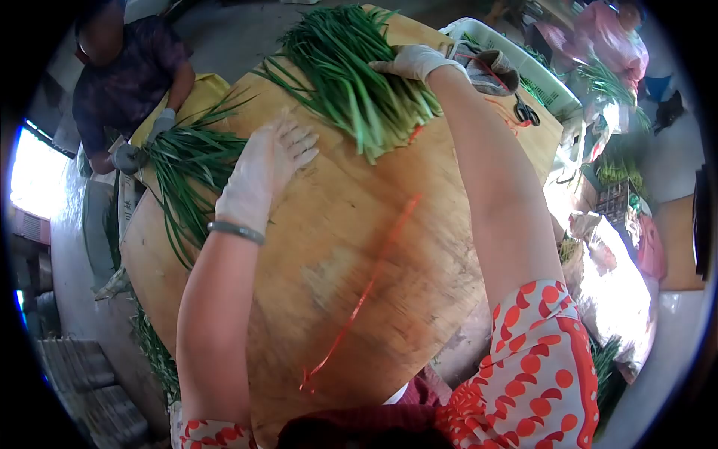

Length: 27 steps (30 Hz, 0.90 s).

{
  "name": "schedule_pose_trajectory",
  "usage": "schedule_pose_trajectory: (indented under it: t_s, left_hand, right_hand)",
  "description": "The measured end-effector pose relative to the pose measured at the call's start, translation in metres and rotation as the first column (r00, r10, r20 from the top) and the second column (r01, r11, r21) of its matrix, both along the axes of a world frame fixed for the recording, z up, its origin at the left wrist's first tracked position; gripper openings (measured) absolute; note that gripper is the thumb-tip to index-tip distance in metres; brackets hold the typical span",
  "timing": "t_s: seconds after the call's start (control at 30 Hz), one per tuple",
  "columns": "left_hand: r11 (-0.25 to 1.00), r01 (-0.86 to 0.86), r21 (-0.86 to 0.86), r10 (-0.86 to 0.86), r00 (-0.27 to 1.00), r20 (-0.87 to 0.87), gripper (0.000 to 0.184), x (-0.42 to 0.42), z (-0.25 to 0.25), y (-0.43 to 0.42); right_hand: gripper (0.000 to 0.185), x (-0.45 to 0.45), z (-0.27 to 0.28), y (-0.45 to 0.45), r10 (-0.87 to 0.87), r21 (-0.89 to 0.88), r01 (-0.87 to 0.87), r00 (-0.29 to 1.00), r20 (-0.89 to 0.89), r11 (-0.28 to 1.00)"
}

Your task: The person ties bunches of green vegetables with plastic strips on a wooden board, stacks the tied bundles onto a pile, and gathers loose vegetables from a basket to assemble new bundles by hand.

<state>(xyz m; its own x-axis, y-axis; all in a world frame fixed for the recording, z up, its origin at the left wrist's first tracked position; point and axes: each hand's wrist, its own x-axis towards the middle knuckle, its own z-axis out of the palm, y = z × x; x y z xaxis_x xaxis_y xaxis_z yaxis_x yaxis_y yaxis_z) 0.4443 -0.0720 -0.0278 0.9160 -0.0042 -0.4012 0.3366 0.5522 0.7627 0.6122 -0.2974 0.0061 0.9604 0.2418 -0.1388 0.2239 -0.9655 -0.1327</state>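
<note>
A large pile of garlic chives (344,75) lies at the far side of the wooden table (321,247), pale stem ends toward me. My right hand (419,63), in a white glove, rests at the right edge of the pile, fingers stretched over the stems. My left hand (273,165), also gloved, hovers left of the table's middle, fingers extended and slightly blurred, with nothing in it. Close to it are the leaves of another bunch of chives (198,161). A thin red tie (363,295) stretches across the wood between my forearms.
A co-worker (131,82) at the left handles the other bunch with grey gloves. Black scissors (526,112), red strips and a grey cloth item (497,71) lie at the right edge, beside a white crate (553,93). Another person (609,41) is at the far right.
</note>
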Motion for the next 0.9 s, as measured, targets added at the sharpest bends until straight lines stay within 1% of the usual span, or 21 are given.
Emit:
schedule_pose_trajectory:
  t_s: [0.03, 0.1, 0.13, 0.17, 0.2, 0.23, 0.27, 0.3, 0.33, 0.37, 0.4, 0.47, 0.5, 0.57, 0.6, 0.67, 0.7, 0.77, 0.8, 0.87, 0.9]
  left_hand:
    - [1.0, -0.003, -0.004, 0.003, 1.0, -0.005, 0.069, 0.008, 0.003, -0.001]
    - [0.998, -0.059, 0.015, 0.06, 0.991, -0.12, 0.07, 0.017, 0.008, 0.0]
    - [0.998, -0.063, 0.014, 0.064, 0.99, -0.124, 0.07, 0.013, 0.01, 0.002]
    - [0.991, -0.012, 0.135, 0.026, 0.994, -0.107, 0.067, 0.01, 0.012, 0.003]
    - [0.966, 0.039, 0.257, -0.015, 0.995, -0.094, 0.064, 0.008, 0.013, 0.004]
    - [0.966, 0.039, 0.256, -0.015, 0.995, -0.095, 0.064, 0.002, 0.012, 0.008]
    - [0.956, 0.046, 0.29, -0.026, 0.997, -0.072, 0.059, -0.008, 0.01, 0.013]
    - [0.945, 0.054, 0.323, -0.04, 0.998, -0.048, 0.054, -0.014, 0.009, 0.017]
    - [0.946, -0.002, 0.323, 0.034, 0.995, -0.094, 0.046, -0.015, 0.01, 0.018]
    - [0.947, -0.002, 0.32, 0.034, 0.995, -0.095, 0.046, -0.017, 0.01, 0.019]
    - [0.951, 0.004, 0.309, 0.026, 0.995, -0.094, 0.047, -0.019, 0.009, 0.021]
    - [0.957, 0.01, 0.29, 0.015, 0.996, -0.084, 0.047, -0.02, 0.008, 0.023]
    - [0.96, -0.002, 0.281, 0.028, 0.996, -0.09, 0.048, -0.019, 0.005, 0.023]
    - [0.961, -0.01, 0.275, 0.036, 0.995, -0.089, 0.05, -0.016, 0.003, 0.021]
    - [0.956, -0.008, 0.293, 0.036, 0.995, -0.091, 0.05, -0.018, 0.003, 0.021]
    - [0.949, -0.009, 0.315, 0.04, 0.995, -0.091, 0.051, -0.02, 0.004, 0.021]
    - [0.951, -0.019, 0.308, 0.051, 0.994, -0.096, 0.051, -0.021, 0.004, 0.021]
    - [0.954, -0.024, 0.3, 0.056, 0.993, -0.099, 0.05, -0.024, 0.004, 0.02]
    - [0.961, -0.03, 0.273, 0.055, 0.995, -0.086, 0.051, -0.024, 0.004, 0.02]
    - [0.976, -0.025, 0.217, 0.038, 0.998, -0.059, 0.055, -0.022, -0.003, 0.027]
    - [0.977, -0.021, 0.213, 0.035, 0.998, -0.059, 0.055, -0.021, -0.005, 0.03]
  right_hand:
    - [0.076, -0.006, -0.001, 0.01, 0.003, -0.004, -0.003, 1.0, -0.005, 1.0]
    - [0.077, -0.015, -0.003, 0.03, 0.177, 0.07, -0.174, 0.983, -0.048, 0.982]
    - [0.076, -0.021, -0.006, 0.041, 0.185, 0.072, -0.181, 0.982, -0.043, 0.981]
    - [0.076, -0.028, -0.006, 0.041, 0.188, 0.071, -0.184, 0.981, -0.046, 0.98]
    - [0.081, -0.035, -0.004, 0.038, 0.316, 0.183, -0.292, 0.942, -0.117, 0.939]
    - [0.086, -0.042, -0.002, 0.034, 0.442, 0.3, -0.381, 0.881, -0.171, 0.875]
    - [0.088, -0.048, -0.005, 0.025, 0.499, 0.413, -0.428, 0.863, -0.077, 0.804]
    - [0.088, -0.046, -0.011, 0.009, 0.495, 0.413, -0.425, 0.866, -0.076, 0.806]
    - [0.089, -0.04, -0.019, -0.01, 0.432, 0.403, -0.427, 0.898, 0.084, 0.81]
    - [0.09, -0.037, -0.023, -0.024, 0.359, 0.392, -0.429, 0.902, 0.241, 0.814]
    - [0.09, -0.043, -0.021, -0.033, 0.357, 0.39, -0.426, 0.903, 0.239, 0.816]
    - [0.086, -0.052, -0.013, -0.052, 0.233, 0.085, -0.254, 0.952, 0.199, 0.963]
    - [0.086, -0.033, -0.024, -0.068, 0.229, 0.078, -0.249, 0.953, 0.2, 0.965]
    - [0.077, 0.023, -0.059, -0.094, -0.029, 0.29, 0.029, 1.0, -0.005, 0.957]
    - [0.077, 0.014, -0.056, -0.094, -0.029, 0.29, 0.029, 1.0, -0.003, 0.957]
    - [0.067, -0.011, -0.048, -0.089, -0.258, 0.31, 0.156, 0.91, 0.325, 0.938]
    - [0.067, 0.001, -0.062, -0.092, -0.256, 0.312, 0.151, 0.909, 0.328, 0.938]
    - [0.066, 0.034, -0.106, -0.105, -0.038, -0.071, 0.046, 0.993, 0.108, 0.996]
    - [0.071, -0.018, -0.069, -0.08, -0.041, -0.007, 0.042, 0.99, 0.138, 0.999]
    - [0.078, -0.056, -0.061, -0.064, 0.023, 0.199, -0.065, 0.978, 0.209, 0.978]
    - [0.078, -0.079, -0.058, -0.058, 0.02, 0.195, -0.062, 0.978, 0.209, 0.979]
